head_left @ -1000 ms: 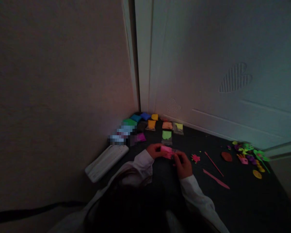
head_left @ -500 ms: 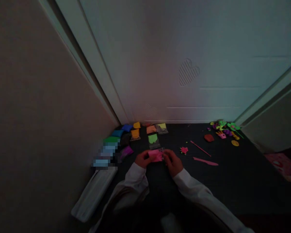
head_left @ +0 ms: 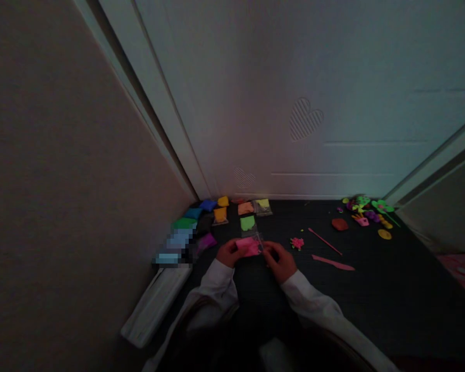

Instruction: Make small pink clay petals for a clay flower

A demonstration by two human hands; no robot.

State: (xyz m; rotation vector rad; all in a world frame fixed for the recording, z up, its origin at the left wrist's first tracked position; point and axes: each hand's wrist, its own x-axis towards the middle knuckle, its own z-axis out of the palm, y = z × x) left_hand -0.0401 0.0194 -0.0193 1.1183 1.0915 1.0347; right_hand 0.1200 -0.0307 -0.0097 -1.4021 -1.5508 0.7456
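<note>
A small clear bag of pink modelling clay (head_left: pixel 248 247) is held up above the dark table, between my two hands. My left hand (head_left: pixel 228 253) grips its left end, thumb across the front. My right hand (head_left: pixel 282 261) is closed in a pinch at the bag's clear right edge; the fingertips partly hide what they grasp. Just right of that hand lies a little pink clay piece with green bits (head_left: pixel 297 243). Beyond it are a thin pink modelling stick (head_left: pixel 325 241) and a pink plastic knife (head_left: pixel 333 262).
Bags of clay, among them a light green one (head_left: pixel 247 223) and an orange one (head_left: pixel 220 215), lie at the back left. A long white case (head_left: pixel 157 305) rests by the left wall. Coloured clay figures (head_left: pixel 372 212) and a red-brown lump (head_left: pixel 340 224) are at the right.
The view has swung to the right and then slightly back. Both hands keep hold of the pink clay bag, and my right fingers have shifted a little along its clear edge.
</note>
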